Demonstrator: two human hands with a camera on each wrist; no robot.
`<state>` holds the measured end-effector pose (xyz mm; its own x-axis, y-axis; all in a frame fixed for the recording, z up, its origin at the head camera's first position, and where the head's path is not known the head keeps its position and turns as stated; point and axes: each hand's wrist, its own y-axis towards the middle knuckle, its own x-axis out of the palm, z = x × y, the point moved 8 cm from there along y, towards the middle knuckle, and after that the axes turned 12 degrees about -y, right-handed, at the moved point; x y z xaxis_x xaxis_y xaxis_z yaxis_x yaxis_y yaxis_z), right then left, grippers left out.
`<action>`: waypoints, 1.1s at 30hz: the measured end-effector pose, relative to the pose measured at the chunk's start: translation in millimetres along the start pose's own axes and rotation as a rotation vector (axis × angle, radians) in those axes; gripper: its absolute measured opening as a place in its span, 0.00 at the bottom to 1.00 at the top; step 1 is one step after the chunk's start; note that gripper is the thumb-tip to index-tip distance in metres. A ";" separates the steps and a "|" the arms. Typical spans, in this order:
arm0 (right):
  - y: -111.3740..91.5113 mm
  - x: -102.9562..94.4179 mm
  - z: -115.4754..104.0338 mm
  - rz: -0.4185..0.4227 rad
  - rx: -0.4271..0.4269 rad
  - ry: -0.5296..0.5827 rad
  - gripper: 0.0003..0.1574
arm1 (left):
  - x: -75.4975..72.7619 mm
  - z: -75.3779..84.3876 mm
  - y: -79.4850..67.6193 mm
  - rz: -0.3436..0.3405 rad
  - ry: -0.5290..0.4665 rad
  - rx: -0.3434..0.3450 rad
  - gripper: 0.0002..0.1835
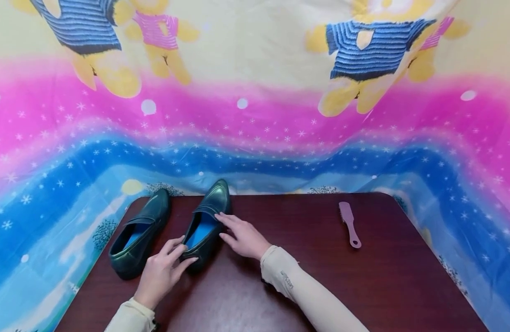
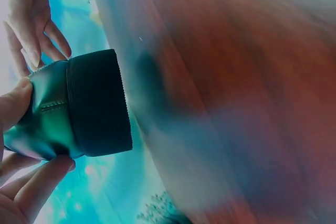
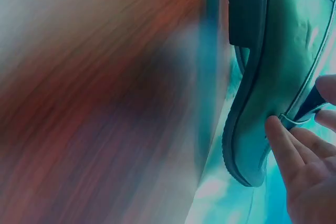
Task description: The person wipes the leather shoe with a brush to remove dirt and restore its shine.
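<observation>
A dark green loafer (image 1: 202, 230) with a blue insole lies between my hands, its toe pointing away from me. My left hand (image 1: 161, 272) grips it at the heel, thumb on the outside and fingers along the rim. In the left wrist view, the heel (image 2: 100, 103) shows between the thumb and fingers. Against the shoe's right side, by the opening, rest the fairly straight fingers of my right hand (image 1: 244, 237). The sole's edge (image 3: 240, 108) is visible in the right wrist view; whether it touches the table I cannot tell.
A matching green loafer (image 1: 140, 235) stands to the left on the dark brown table (image 1: 279, 221). Over on the right lies a pink brush (image 1: 349, 223) with a hole in its handle. Behind the table hangs a patterned cloth (image 1: 259, 120).
</observation>
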<state>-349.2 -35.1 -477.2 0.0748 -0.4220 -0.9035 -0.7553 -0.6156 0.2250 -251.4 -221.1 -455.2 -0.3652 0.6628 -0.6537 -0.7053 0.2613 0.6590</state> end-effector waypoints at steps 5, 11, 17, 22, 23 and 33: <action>11.7 16.6 -13.7 -0.100 -0.002 0.011 0.40 | -11.7 -8.2 -7.3 0.016 0.050 -0.023 0.21; 24.5 31.4 -25.4 -0.172 -0.017 -0.002 0.45 | -19.5 -18.3 -13.2 0.036 0.097 -0.048 0.20; 37.4 40.7 -38.2 -0.222 -0.030 -0.022 0.47 | -29.6 -23.7 -19.2 0.050 0.127 -0.079 0.20; 42.0 48.5 -49.7 -0.275 -0.066 -0.047 0.47 | -40.5 -25.6 -27.5 0.061 0.152 -0.100 0.21; 42.1 49.8 -51.2 -0.283 -0.069 -0.047 0.47 | -41.7 -25.9 -28.5 0.060 0.156 -0.103 0.20; 36.4 62.7 -59.5 -0.339 -0.112 -0.094 0.47 | -44.4 -34.0 -35.6 0.064 0.189 -0.164 0.21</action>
<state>-333.2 -123.6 -504.0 0.2448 -0.1219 -0.9619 -0.6218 -0.7810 -0.0593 -230.7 -283.6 -462.2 -0.5083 0.5274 -0.6808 -0.7608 0.0954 0.6419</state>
